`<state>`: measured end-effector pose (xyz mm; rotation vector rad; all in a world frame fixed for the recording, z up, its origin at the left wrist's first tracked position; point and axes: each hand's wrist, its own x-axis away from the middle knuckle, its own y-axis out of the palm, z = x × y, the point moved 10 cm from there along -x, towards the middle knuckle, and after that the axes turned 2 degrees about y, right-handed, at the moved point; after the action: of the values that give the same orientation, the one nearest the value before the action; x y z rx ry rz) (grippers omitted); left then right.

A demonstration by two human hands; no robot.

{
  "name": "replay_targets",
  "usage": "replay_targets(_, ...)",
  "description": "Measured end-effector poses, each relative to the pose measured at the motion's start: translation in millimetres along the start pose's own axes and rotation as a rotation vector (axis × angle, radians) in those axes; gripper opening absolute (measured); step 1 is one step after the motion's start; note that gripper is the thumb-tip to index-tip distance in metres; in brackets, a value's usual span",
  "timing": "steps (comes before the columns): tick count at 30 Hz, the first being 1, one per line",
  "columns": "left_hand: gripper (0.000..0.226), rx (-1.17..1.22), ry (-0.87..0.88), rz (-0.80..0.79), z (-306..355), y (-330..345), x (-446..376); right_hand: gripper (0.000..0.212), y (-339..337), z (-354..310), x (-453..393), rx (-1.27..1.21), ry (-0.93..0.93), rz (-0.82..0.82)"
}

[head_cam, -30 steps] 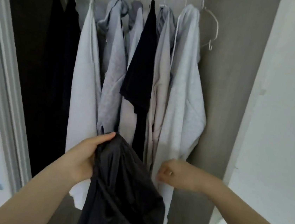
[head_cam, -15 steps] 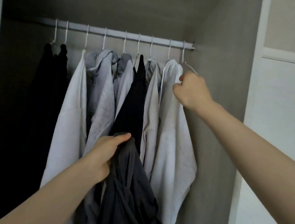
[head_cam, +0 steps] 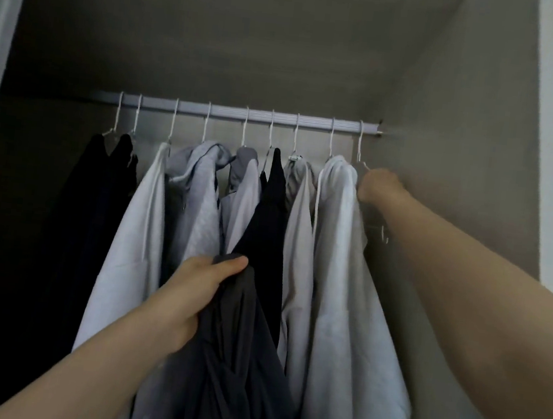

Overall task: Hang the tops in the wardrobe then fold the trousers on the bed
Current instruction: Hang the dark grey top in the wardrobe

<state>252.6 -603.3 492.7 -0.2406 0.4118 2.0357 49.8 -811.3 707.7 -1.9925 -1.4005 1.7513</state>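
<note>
Though blurred, right hand (head_cam: 376, 186) unmoved, seemingly.

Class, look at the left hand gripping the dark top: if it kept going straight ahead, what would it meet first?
Probably the black top hanging on the rail, directly beyond the left hand; depth is unclear.

Empty hanger (head_cam: 363, 164) rightmost on rail (head_cam: 244, 113)

Right hand (head_cam: 379, 190) hides most of the empty hanger (head_cam: 360, 157); dark top (head_cam: 234, 359) — bottom edge cuts it off.
</note>
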Motion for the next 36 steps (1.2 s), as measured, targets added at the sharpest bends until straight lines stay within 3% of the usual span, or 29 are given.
replay_targets(3,0.029,-0.009,0.007,-0.004,4,0,-8,0.017,21,21,-11,-0.302,0.166,-0.049)
replay_targets(5,0.03,-0.021,0.011,-0.004,4,-1,-13,0.021,33,38,-20,-0.578,0.293,-0.07)
replay_targets(8,0.031,-0.033,0.011,0.015,3,-6,-19,0.025,40,41,-36,-0.743,0.264,-0.036)
replay_targets(11,0.03,-0.033,0.003,0.042,1,-9,-24,0.013,33,46,-29,-0.794,0.315,0.11)
replay_targets(13,0.027,-0.038,0.003,0.053,-1,-11,-25,0.026,26,45,-14,-0.838,0.345,0.199)
replay_targets(17,0.025,-0.05,-0.015,0.072,-6,-17,-22,0.019,25,33,47,-1.055,0.268,0.303)
replay_targets(22,0.026,-0.049,-0.054,0.095,-18,-30,-5,0.029,31,26,152,-1.015,0.074,0.431)
replay_targets(25,0.03,-0.044,-0.086,0.098,-26,-39,7,0.003,46,26,174,-0.933,0.023,0.291)
replay_targets(27,0.034,-0.025,-0.104,0.108,-32,-44,13,0.017,51,24,184,-0.881,-0.002,0.198)
replay_targets(33,0.031,0.011,-0.181,0.1,-55,-53,45,0.02,24,46,260,-0.829,-0.07,0.314)
replay_targets(36,0.031,0.007,-0.212,0.073,-62,-52,59,0.011,28,64,283,-0.899,0.023,0.203)
